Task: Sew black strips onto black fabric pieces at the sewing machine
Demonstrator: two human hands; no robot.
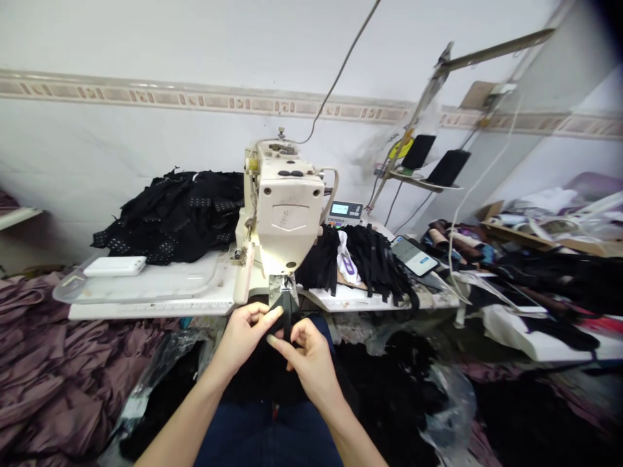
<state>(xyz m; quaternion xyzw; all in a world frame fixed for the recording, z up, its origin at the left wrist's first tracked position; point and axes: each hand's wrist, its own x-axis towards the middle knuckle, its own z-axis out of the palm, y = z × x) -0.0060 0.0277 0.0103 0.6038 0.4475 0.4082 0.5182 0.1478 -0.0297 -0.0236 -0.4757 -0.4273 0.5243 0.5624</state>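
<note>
Both my hands meet just below the needle end of a cream sewing machine [285, 214]. My left hand [246, 337] pinches a narrow black fabric strip [287, 314] that hangs down from under the presser foot. My right hand [309, 357] pinches the same strip slightly lower, its fingers closed on it. The strip's lower end is lost against black cloth in my lap.
A heap of black studded pieces [175, 217] lies left of the machine, with a white flat box [114, 266] on a clear tray. Black straps [374, 259] and a phone [413, 256] lie to the right. Purple cloth [43, 376] is piled at left, cluttered benches at right.
</note>
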